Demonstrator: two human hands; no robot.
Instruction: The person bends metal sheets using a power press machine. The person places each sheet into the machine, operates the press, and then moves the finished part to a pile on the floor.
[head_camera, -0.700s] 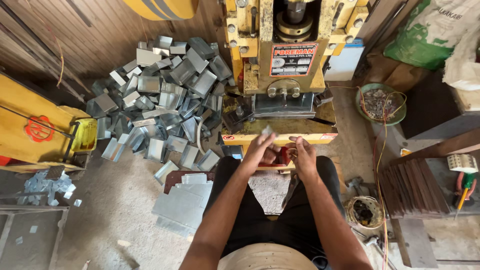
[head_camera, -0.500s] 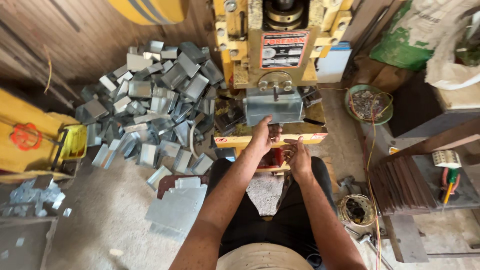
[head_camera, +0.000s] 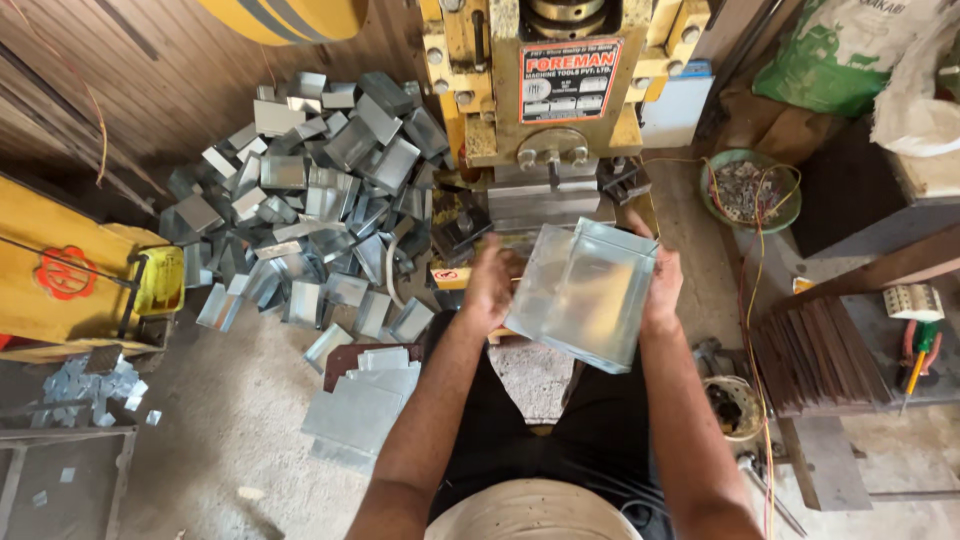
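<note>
Galvanised, shiny bent sheet-metal pieces lie heaped on the dusty concrete floor at left, with flat blanks stacked nearer. At centre, before a yellow press machine, the left hand and right hand grip opposite edges of a folded sheet-metal box, fingers curled around it.

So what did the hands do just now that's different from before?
Both hands came up from the press bed holding a bent sheet-metal box piece: the left hand on its left edge, the right hand on its right. Earlier they were low at the press. The pile of bent pieces and flat sheets stayed put.
</note>
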